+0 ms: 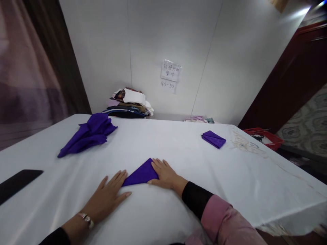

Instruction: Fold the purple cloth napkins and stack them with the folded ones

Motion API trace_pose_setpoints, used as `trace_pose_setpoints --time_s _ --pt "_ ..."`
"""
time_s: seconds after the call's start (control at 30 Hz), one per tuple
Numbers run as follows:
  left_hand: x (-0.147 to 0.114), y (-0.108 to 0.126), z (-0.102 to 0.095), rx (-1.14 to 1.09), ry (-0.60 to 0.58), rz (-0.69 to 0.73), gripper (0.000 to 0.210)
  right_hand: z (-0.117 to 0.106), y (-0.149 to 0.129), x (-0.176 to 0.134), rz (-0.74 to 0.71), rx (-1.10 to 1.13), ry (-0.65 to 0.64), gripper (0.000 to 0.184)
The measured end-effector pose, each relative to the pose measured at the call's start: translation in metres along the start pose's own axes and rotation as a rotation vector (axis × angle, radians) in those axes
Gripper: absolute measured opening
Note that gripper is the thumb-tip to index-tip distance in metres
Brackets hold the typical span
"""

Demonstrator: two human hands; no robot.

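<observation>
Flat purple cloth triangle [141,173], near side of the white-draped desk [176,144].
Open left hand [108,192] and right hand [165,174] rest on its ends, gripping nothing; likely light, soft, slippery, best pinched at corners.

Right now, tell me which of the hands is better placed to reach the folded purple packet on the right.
Probably the right hand: it rests at the right end of the purple triangle, nearer the folded packet; the left hand lies farther away, by the triangle's left tip.
</observation>
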State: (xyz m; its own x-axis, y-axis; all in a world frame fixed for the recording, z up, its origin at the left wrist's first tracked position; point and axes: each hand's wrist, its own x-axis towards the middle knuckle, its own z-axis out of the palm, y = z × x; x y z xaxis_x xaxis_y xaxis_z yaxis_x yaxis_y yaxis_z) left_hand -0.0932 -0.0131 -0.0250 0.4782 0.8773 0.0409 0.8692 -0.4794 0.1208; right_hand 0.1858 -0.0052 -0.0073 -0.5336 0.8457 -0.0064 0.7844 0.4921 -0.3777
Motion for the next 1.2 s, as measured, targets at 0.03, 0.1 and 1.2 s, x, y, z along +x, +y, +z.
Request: trace_pose_setpoints --time_s 0.03,0.1,1.2 --pt "0.002 -0.001 -0.001 0.000 0.002 -0.040 0.072 0.000 0.000 0.000 -0.001 0.000 0.002 0.091" --pt "0.010 0.003 -0.004 0.003 0.059 -0.086 0.071 0.000 -0.002 0.000 0.003 -0.004 0.007 0.090" --pt "0.043 0.037 -0.015 -0.001 0.073 0.102 0.072 -0.005 -0.007 -0.002 0.008 0.006 0.055 0.090"
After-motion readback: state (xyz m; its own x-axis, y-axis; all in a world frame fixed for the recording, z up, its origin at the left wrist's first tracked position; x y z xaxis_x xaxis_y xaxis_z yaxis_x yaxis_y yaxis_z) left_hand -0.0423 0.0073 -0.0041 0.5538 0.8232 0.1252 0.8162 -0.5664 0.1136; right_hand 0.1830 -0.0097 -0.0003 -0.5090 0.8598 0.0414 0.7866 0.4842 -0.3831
